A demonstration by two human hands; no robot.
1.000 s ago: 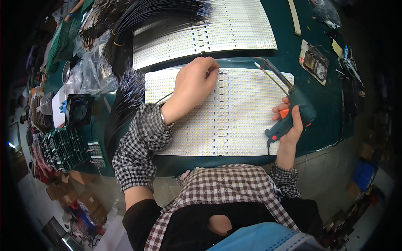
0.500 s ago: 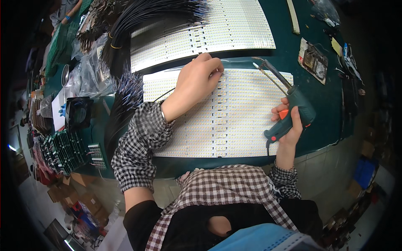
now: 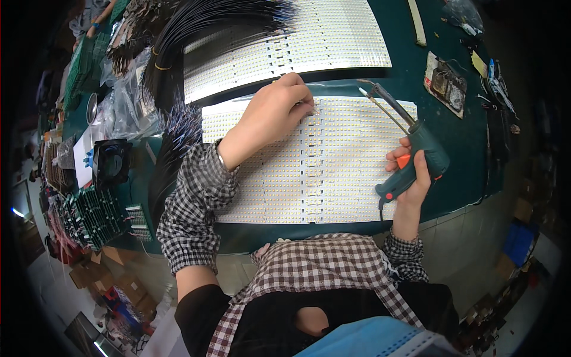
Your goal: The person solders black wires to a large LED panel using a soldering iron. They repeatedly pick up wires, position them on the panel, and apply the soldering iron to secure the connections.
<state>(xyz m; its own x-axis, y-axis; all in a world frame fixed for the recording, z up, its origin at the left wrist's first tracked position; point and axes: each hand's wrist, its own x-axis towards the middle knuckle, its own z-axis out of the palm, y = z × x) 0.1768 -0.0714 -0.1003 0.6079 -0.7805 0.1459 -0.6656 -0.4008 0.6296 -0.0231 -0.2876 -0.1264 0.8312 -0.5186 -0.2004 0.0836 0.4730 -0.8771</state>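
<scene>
My left hand (image 3: 275, 116) reaches over the upper middle of a white LED board (image 3: 262, 190). Its thumb and fingers are pinched at the board's central column of pads, on what looks like the thin end of a wire (image 3: 315, 111); the rest of that wire is hidden under the hand. My right hand (image 3: 413, 175) is wrapped round a dark green soldering gun (image 3: 429, 149) with an orange trigger. The gun's tip points up and left, above the board's upper right part and apart from my left hand.
Beyond lies a second LED board (image 3: 339, 35), partly covered by a bundle of black wires (image 3: 196, 30). More wires with bare ends (image 3: 181, 128) lie at the left, near a black fan (image 3: 113, 162) and stacked green circuit boards (image 3: 92, 215). A stained flat pad (image 3: 445, 85) rests at the right.
My left hand has shifted slightly left and its fingertips a little lower on the board. The black wire seen beside its wrist is out of sight. The soldering gun has hardly moved.
</scene>
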